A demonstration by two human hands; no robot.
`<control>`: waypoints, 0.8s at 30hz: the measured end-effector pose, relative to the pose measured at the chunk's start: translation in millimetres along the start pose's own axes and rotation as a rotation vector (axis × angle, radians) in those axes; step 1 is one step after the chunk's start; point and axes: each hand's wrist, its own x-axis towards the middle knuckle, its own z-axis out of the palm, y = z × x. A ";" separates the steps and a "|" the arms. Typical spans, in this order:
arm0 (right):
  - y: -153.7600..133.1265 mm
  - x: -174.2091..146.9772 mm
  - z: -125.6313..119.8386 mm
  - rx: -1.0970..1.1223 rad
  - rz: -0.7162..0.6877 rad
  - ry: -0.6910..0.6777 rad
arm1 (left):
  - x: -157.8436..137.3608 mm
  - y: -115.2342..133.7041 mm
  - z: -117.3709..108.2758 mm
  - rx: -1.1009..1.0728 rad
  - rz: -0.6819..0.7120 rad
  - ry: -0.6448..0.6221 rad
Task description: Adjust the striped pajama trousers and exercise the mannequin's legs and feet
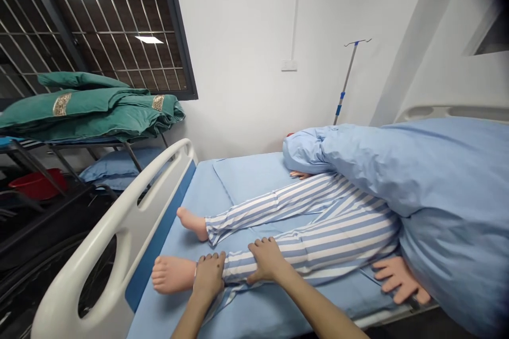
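A manikin in blue-and-white striped trousers (342, 241) lies on its back on a bed with a light blue sheet (246, 169). My left hand (209, 274) is wrapped over the ankle of the nearer leg, at the trouser cuff, just above the bare foot (173, 274). Higher up the same leg, my right hand (267, 259) grips the shin through the striped cloth, thumb on the near side. The other leg, with its bare foot (193, 222), lies stretched out beyond. A blue quilt (397, 169) covers the upper body; one manikin hand (401, 278) sticks out below it.
A white footboard (131, 228) closes the bed's left end. Behind it, folded green bedding (95, 111) lies on a metal-framed stand, with a red basin (40, 183) below. An IV pole (345, 82) stands by the wall behind the bed.
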 end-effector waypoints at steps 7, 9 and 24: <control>2.0 -0.6 -0.9 -0.017 -0.001 0.032 | -2.2 -0.6 -11.8 -0.137 0.039 -0.034; 1.7 -0.1 -0.7 -0.020 -0.003 0.032 | -2.2 -3.0 -17.8 -0.225 0.059 -0.055; 4.4 13.9 -5.7 0.197 -0.041 -0.050 | 29.8 19.8 -1.7 -0.449 -0.291 0.245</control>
